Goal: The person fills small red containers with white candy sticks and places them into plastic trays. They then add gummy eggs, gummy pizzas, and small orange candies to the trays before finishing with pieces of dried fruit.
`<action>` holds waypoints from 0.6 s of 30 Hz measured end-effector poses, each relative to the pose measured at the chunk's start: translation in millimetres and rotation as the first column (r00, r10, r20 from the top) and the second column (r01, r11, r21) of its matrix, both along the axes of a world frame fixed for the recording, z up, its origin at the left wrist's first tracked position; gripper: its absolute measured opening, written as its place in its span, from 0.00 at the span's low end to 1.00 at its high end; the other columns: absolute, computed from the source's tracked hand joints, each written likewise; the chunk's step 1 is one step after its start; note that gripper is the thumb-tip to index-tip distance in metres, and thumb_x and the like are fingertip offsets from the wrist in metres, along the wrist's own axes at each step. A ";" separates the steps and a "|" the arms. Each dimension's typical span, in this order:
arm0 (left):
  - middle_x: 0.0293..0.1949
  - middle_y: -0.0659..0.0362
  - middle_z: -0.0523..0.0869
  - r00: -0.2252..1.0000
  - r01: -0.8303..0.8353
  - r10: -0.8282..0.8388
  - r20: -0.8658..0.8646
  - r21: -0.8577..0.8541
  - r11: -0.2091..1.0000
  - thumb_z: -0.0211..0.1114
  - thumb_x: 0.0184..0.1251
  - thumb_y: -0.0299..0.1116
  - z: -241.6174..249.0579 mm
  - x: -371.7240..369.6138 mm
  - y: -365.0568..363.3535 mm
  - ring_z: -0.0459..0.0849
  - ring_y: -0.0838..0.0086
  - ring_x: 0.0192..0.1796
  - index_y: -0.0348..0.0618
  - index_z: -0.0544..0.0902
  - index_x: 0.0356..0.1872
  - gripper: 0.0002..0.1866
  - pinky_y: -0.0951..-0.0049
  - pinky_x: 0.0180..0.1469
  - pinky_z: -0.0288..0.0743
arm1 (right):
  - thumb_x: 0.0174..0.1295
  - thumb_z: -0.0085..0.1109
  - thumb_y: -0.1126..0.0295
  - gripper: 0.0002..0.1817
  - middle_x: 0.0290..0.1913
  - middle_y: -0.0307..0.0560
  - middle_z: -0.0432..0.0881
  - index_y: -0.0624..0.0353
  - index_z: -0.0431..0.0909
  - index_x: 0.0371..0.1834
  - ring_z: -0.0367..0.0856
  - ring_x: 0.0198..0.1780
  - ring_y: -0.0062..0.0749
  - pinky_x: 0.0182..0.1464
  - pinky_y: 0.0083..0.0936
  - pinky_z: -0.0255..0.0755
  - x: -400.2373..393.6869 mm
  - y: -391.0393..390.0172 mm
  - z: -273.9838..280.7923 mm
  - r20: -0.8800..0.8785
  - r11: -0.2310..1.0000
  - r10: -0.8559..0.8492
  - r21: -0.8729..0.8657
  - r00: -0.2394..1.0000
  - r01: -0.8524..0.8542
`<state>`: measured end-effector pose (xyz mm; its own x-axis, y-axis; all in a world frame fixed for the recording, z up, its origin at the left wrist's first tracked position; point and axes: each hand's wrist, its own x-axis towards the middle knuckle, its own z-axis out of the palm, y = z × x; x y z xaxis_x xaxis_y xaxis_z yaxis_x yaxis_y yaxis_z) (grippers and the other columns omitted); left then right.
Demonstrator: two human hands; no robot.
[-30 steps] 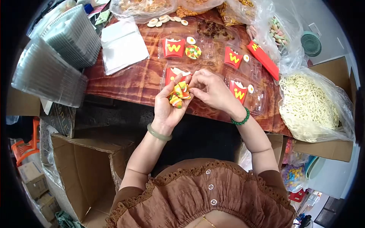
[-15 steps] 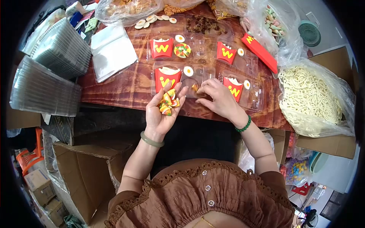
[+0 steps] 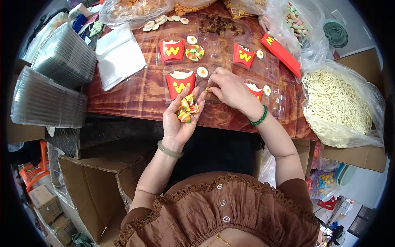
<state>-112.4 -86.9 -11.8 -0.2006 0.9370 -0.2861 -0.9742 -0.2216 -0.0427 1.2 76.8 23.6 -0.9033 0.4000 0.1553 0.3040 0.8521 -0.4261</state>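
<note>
My left hand [image 3: 181, 119], palm up and cupped, holds several wedge-shaped colourful candies [image 3: 187, 109] in front of the lower left red carton [image 3: 180, 84]. My right hand [image 3: 226, 88] is closed at the fingertips on a small yellow-orange piece [image 3: 207, 89], over the clear tray right of that carton. An egg-shaped candy [image 3: 202, 72] lies above the fingers. Behind, a round candy of coloured wedges [image 3: 194, 52] sits beside the upper left carton [image 3: 171, 51]. Two more cartons stand at the right, the upper one [image 3: 243, 56] whole in view, the lower one [image 3: 254, 90] partly behind my right hand.
Stacked clear trays [image 3: 49, 96] and plastic sleeves [image 3: 121, 59] are at the left. Egg candies [image 3: 154, 25] and brown pieces [image 3: 221, 26] lie at the back. Flattened red cartons [image 3: 282, 55] and an open bag of pale sticks [image 3: 337, 107] are at the right.
My right hand has moved up and left, its fingers closing on the small piece. My left hand has shifted slightly right with its candies, and the whole view has moved slightly.
</note>
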 end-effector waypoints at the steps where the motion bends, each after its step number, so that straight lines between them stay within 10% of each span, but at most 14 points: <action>1: 0.64 0.45 0.68 1.000 -0.003 0.003 0.002 -0.002 1.000 0.43 0.76 0.36 0.4 0.3 0.1 0.65 0.49 0.68 0.37 0.69 0.61 0.19 0.54 0.62 0.71 | 0.54 0.61 0.72 0.08 0.35 0.51 0.77 0.62 0.75 0.34 0.79 0.41 0.46 0.42 0.34 0.73 -2.1 1.8 -0.8 0.002 1.000 0.003 -0.002 1.000 -0.003; 18: 0.61 0.47 0.72 0.996 0.012 -0.018 -0.083 -0.070 0.997 0.44 0.75 0.38 5.8 2.0 2.5 0.71 0.53 0.64 0.40 0.67 0.63 0.20 0.60 0.60 0.73 | 0.55 0.63 0.68 0.09 0.30 0.48 0.80 0.62 0.78 0.31 0.80 0.30 0.39 0.34 0.31 0.73 -13.6 4.2 -8.8 -0.155 0.975 -0.110 -0.209 0.982 0.076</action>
<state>-110.4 -84.4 -6.1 -0.2126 0.9184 -0.3337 -0.9770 -0.2064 0.0541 -12.4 81.0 14.8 -0.8294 0.5190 0.2068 0.2887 0.7150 -0.6367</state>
